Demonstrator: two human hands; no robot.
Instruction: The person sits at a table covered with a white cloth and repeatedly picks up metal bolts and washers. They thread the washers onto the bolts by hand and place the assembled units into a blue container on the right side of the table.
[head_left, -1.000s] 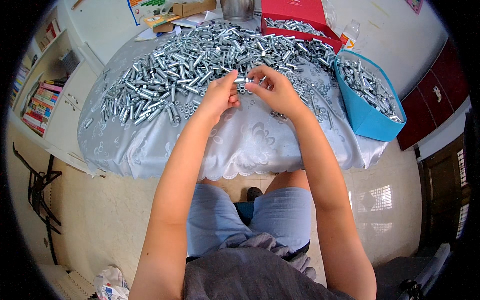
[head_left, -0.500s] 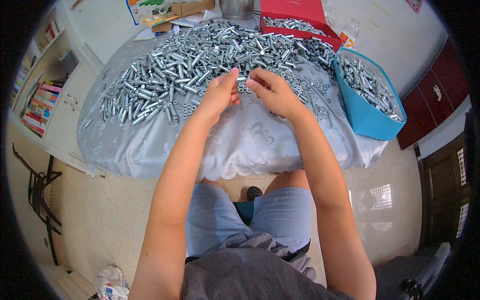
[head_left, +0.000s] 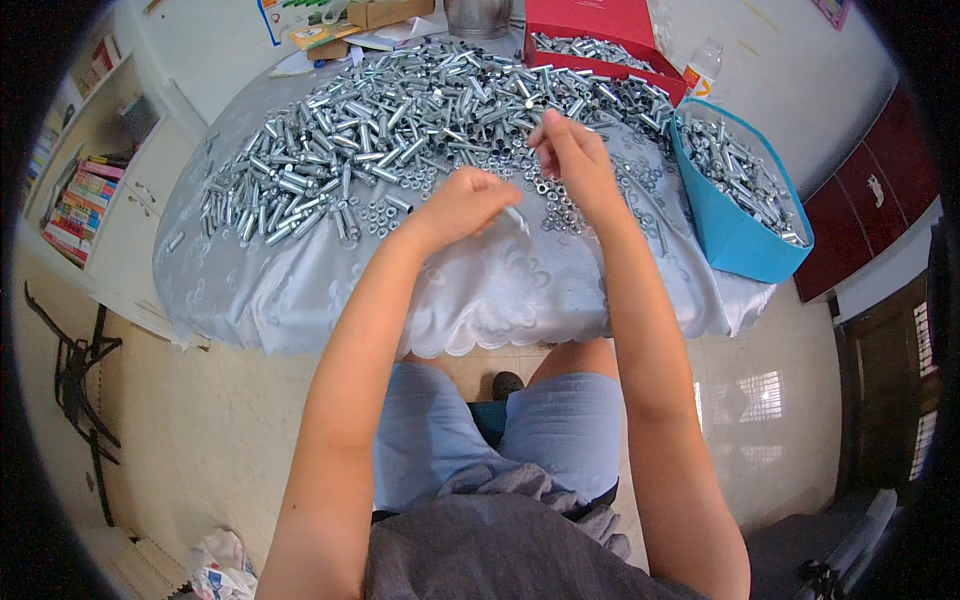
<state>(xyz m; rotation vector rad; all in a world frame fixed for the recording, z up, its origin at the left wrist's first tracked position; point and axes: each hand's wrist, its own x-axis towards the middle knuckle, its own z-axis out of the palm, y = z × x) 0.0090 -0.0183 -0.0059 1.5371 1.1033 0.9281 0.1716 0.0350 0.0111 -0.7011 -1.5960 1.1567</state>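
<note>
My left hand is closed, with a shiny silver bolt sticking out of its fingertips over the front part of the cloth. My right hand is up and to the right of it, at the near edge of a heap of metal sleeves. Its thumb and fingers are drawn together, and whatever lies between them is hidden. Loose nuts are scattered on the cloth between and below my hands. More small nuts lie left of my left hand.
A blue fabric bin full of metal fasteners stands at the table's right. Behind it are a red box with more fasteners and a plastic bottle. A metal pot and cardboard box sit at the back. The silvery tablecloth hangs over the front edge.
My hands were together at the heap's near edge and have parted. The left has come down nearer me with the bolt; the right has moved up and to the right.
</note>
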